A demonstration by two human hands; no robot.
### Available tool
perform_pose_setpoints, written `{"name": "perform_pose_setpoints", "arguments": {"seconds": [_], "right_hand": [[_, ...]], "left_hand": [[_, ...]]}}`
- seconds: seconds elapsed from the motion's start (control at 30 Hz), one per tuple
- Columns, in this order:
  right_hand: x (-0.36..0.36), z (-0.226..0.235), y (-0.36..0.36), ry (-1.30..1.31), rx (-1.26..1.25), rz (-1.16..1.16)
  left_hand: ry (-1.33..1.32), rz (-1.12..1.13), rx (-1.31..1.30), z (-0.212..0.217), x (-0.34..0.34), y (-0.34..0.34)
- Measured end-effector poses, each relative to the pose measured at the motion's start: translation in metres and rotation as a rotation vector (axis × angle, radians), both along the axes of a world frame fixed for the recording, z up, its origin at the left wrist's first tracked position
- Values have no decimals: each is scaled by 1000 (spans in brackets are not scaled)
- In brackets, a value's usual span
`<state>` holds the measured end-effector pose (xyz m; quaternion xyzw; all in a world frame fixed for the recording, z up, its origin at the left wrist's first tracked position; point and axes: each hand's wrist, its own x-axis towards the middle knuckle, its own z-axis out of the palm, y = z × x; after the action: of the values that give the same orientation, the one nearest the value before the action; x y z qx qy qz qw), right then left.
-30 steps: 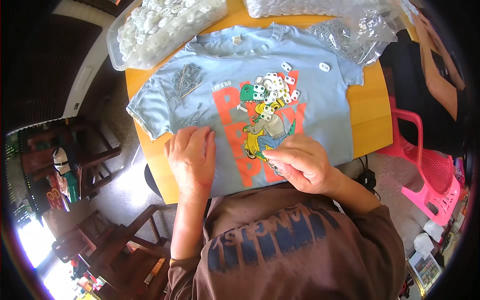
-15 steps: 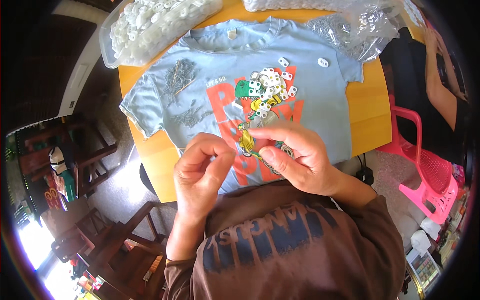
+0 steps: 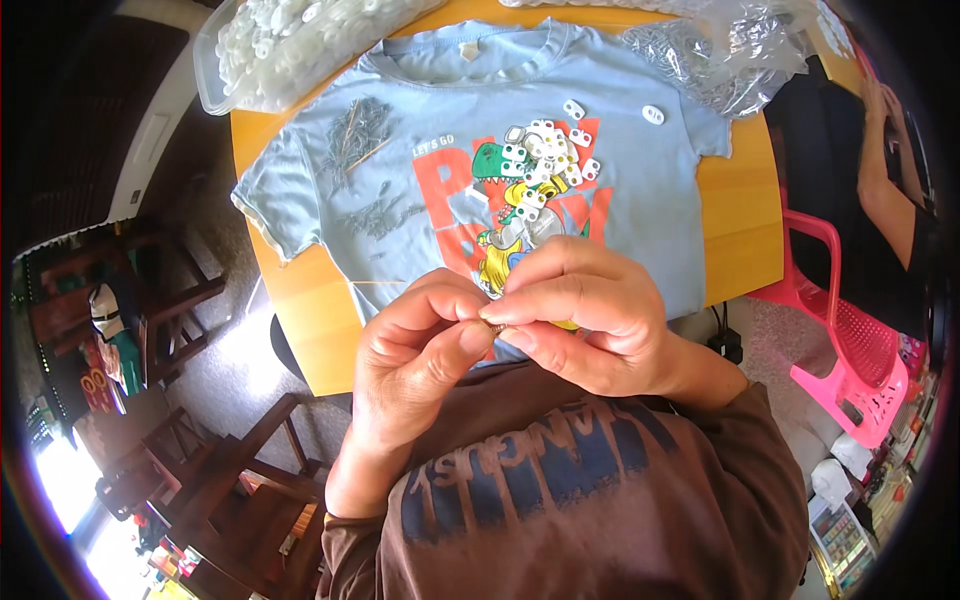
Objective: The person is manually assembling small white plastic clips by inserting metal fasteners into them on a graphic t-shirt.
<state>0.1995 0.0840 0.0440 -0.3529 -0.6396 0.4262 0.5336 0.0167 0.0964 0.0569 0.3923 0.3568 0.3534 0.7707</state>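
My left hand [image 3: 410, 360] and my right hand [image 3: 598, 318] meet above the lower edge of a light blue T-shirt [image 3: 640, 210]. The thumb and fingers of each are pinched together. Between the fingertips is something tiny and brownish, too small to make out. A thin pale strand [image 3: 372, 283] sticks out to the left behind my left hand. Beyond my hands, small white plastic pieces with holes [image 3: 550, 145] lie heaped on the shirt's printed front. Two piles of fine grey metal bits [image 3: 358, 135] rest on its left side, with thin sticks on the farther one.
A clear tub of white pieces [image 3: 285, 50] stands at the far left of the wooden table [image 3: 740, 225]. A clear plastic bag of grey metal bits [image 3: 710, 60] lies far right. Beside the table are a pink chair [image 3: 850, 340] and another person's arm [image 3: 885, 180].
My hands, apart before, have come together at the fingertips. My right hand's thumb and fingers have closed into a pinch. The view has shifted slightly.
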Motion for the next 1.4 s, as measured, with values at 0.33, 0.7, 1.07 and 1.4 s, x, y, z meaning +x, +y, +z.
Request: {"name": "perform_pose_setpoints", "arguments": {"seconds": [0.33,0.7,1.07,1.4], "right_hand": [[3,-7,-4,75,-153,31],[4,-14,-12,212,-289,32],[-6,-12,-7,280,-250,-55],[0,-16,-6,131,-119,-71]], "left_hand": [[234,-64,190,-1,3,2],[412,-14,298,-4,11,-2],[556,196,609,2,20,-6],[70,53,-117,5,10,-2]]}}
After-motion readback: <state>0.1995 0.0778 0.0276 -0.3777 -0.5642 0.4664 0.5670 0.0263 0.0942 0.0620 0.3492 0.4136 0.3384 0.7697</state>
